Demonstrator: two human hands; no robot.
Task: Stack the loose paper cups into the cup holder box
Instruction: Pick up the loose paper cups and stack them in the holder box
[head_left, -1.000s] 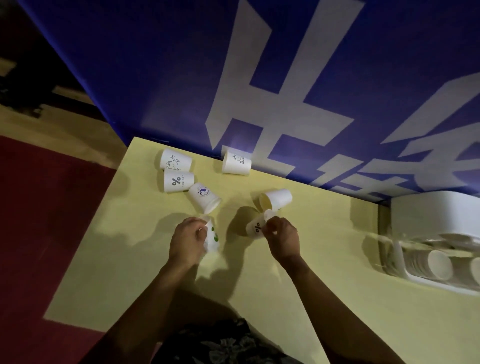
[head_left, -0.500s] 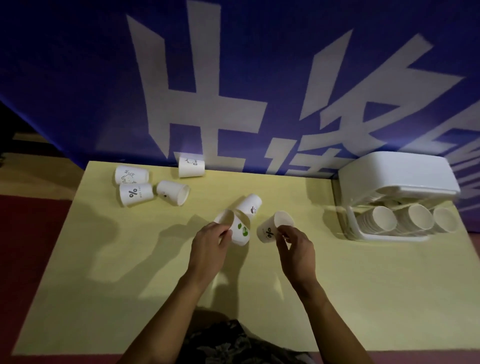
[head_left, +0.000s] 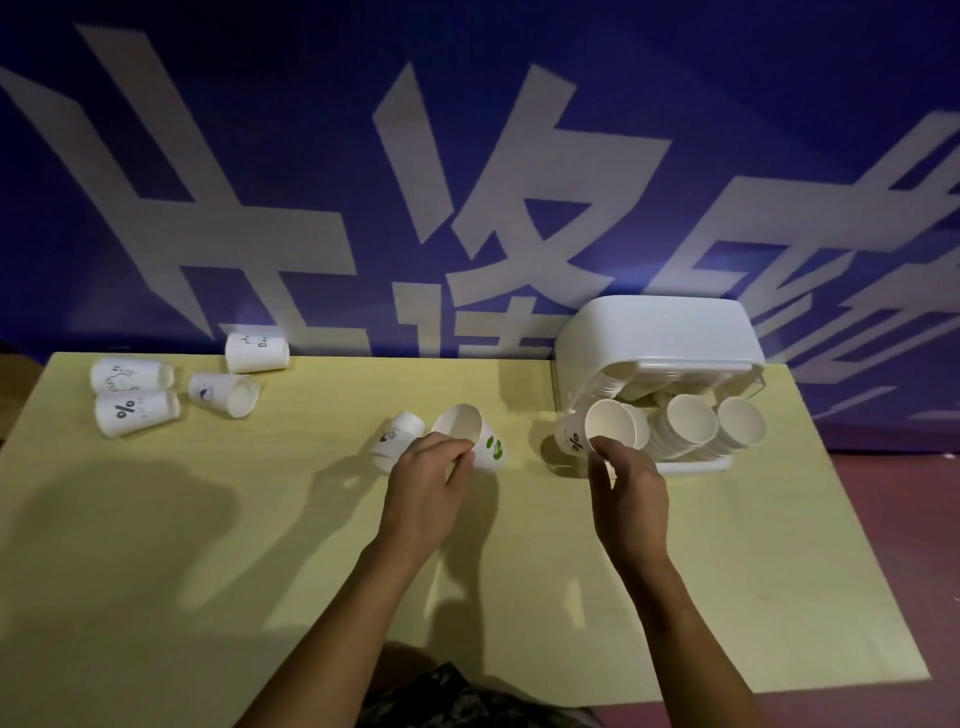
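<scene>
My right hand (head_left: 626, 488) pinches the rim of a white paper cup with a % mark (head_left: 584, 435), holding it just in front of the leftmost row of the white cup holder box (head_left: 660, 338). Three rows of stacked cups (head_left: 691, 423) lie in the box, mouths toward me. My left hand (head_left: 428, 483) pinches the rim of a cup with a green print (head_left: 475, 436) at the table's middle. Another cup (head_left: 397, 436) lies on its side just left of it, partly hidden by my left hand.
Several loose cups lie on their sides at the yellow table's (head_left: 208, 545) far left: one with a drawing (head_left: 127, 375), one with a % mark (head_left: 135, 411), one with a blue logo (head_left: 226, 394), one by the wall (head_left: 257, 352). A blue banner (head_left: 467, 156) stands right behind.
My right hand has carried the % cup rightward up to the cup holder box. My left hand has tipped the green-print cup's mouth more toward me. The camera has turned further right.
</scene>
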